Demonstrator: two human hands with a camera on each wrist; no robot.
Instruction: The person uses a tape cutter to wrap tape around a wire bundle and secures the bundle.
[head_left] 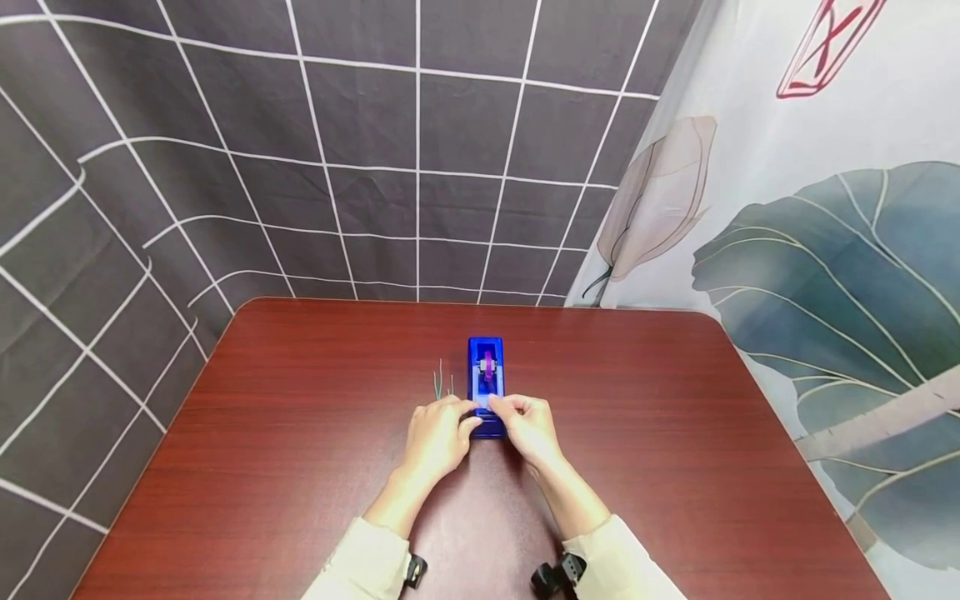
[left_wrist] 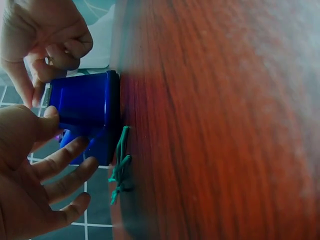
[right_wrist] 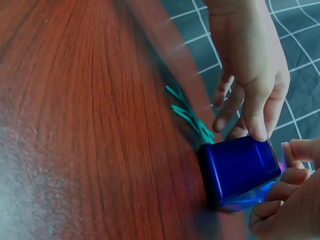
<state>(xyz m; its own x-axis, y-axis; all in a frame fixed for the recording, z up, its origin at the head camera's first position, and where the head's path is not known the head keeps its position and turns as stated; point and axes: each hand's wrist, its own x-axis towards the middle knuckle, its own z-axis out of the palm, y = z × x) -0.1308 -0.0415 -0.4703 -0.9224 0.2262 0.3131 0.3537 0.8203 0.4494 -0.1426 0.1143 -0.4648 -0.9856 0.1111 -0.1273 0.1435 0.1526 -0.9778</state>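
A blue tape dispenser [head_left: 487, 427] stands on the table in front of me, a small roll with a purple core [head_left: 488, 367] in its well. My left hand [head_left: 437, 433] grips its near end from the left, thumb at the top edge by the serrated cutter [right_wrist: 272, 152] and the other fingers spread along the side. From the right, my right hand [head_left: 531, 429] has thumb and index finger together just behind the cutter, seemingly pinching the clear tape; the strip itself is hard to make out. Several green twist ties [right_wrist: 192, 117] lie left of the dispenser, partly hidden by the left hand in the head view.
The reddish-brown wooden table [head_left: 645, 400] extends around the dispenser on all sides. A dark grey gridded curtain [head_left: 360, 167] hangs behind its far edge, and a white leaf-patterned curtain [head_left: 667, 217] hangs along the right.
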